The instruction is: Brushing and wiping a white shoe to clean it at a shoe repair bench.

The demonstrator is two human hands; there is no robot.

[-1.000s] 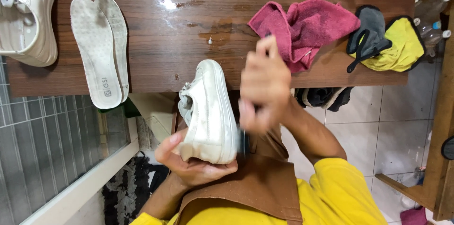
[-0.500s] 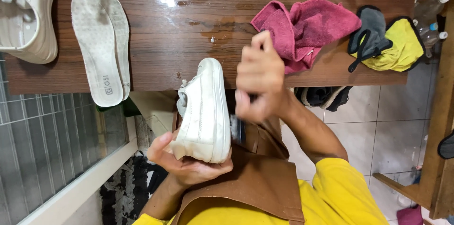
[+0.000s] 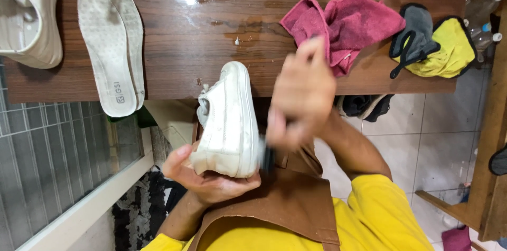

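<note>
Shoe: white sneaker [image 3: 226, 119] held over the lap, just off the wooden surface [image 3: 211, 29] edge.
Left hand [image 3: 208, 177]: fingers closed under the heel; keep it steady.
Right hand [image 3: 301, 95]: blurred, fingers closed on a dark brush [image 3: 267, 157] at the sole; short, even strokes suit.

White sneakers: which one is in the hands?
The white sneaker cradled by the left hand below the table edge; the other sneaker rests on the tabletop, far left.
</note>
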